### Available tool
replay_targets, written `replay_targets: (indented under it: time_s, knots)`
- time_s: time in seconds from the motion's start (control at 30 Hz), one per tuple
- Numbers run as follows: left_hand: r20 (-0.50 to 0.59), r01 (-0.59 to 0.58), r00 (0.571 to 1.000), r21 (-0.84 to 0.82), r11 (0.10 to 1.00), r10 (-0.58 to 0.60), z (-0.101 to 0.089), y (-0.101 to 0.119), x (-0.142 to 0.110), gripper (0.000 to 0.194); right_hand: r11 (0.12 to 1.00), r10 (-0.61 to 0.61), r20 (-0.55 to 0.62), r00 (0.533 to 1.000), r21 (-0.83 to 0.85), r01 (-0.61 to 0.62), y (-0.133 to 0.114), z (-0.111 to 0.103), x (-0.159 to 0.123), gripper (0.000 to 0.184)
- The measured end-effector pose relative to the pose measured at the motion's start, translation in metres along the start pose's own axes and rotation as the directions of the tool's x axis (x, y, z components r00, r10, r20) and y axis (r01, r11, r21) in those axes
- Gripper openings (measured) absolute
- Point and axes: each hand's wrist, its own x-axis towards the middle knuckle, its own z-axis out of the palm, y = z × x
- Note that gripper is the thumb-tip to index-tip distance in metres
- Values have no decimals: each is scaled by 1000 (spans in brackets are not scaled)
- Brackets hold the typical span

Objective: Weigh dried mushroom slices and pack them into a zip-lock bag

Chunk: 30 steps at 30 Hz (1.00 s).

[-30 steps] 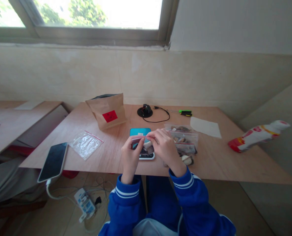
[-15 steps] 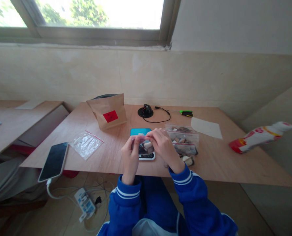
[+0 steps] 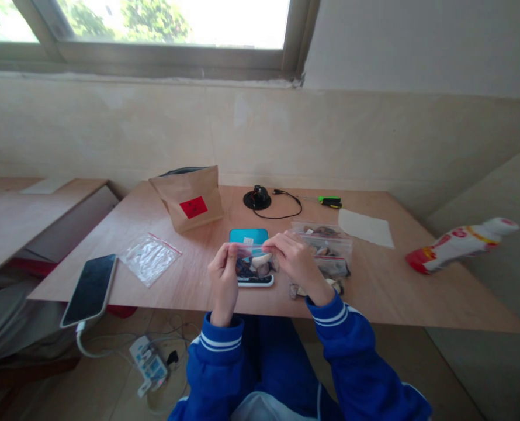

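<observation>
Between my two hands hangs a clear zip bag (image 3: 256, 264) with pale and dark stone-like pieces in it. My left hand (image 3: 225, 270) pinches the bag's top edge at its left end. At the right end of that edge, my right hand (image 3: 294, 257) pinches it too. Behind and below the bag lies a blue and white scale-like device (image 3: 248, 235), partly covered by the bag. Just right of my right hand, several filled zip bags (image 3: 330, 248) lie overlapping, and some loose stone-like pieces (image 3: 336, 285) are partly hidden by my wrist.
A flat zip bag (image 3: 150, 260) and a charging phone (image 3: 91, 289) lie at left. Behind stand a brown paper bag (image 3: 194, 199) and a black round-based device with a cable (image 3: 257, 199). Screwdrivers (image 3: 330, 202), white paper (image 3: 367, 228) and a bottle (image 3: 461, 244) are at right.
My hands have moved apart along the bag's top edge, the left one shifting left. The bag is now spread wider and more of its contents shows.
</observation>
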Motion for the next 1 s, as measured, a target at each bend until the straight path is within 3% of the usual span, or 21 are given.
replay_targets:
  time_s: [0.1, 0.3, 0.47, 0.63, 0.8, 0.9, 1.0]
  knots:
    - [-31, 35, 999, -13, 999, -35, -2, -3, 2, 40, 1000, 23, 7, 1000, -5, -23, 8, -3, -3, 12]
    - [-10, 90, 996, -98, 991, -91, -3, -6, 6, 43, 998, 33, 1, 999, -53, -33, 8, -4, -2, 25]
    - [-61, 95, 993, -154, 984, -105, -10, -8, 11, 41, 988, 113, -12, 994, 109, -111, 16, -1, -5, 12]
    - [47, 107, 994, -137, 985, -101, -15, -6, 11, 40, 978, 187, -66, 980, 111, -179, 23, -5, -13, 20]
    - [-11, 60, 998, -96, 994, -61, -11, -4, 9, 36, 968, 174, -32, 984, 190, -165, 21, -9, -16, 21]
    - [-22, 90, 995, -150, 985, -95, -12, -4, 10, 35, 927, 235, -13, 972, 302, -220, 22, -9, -17, 15]
    - [46, 152, 988, -191, 970, -146, -13, -7, 11, 37, 898, 298, -25, 954, 345, -271, 21, -10, -19, 16]
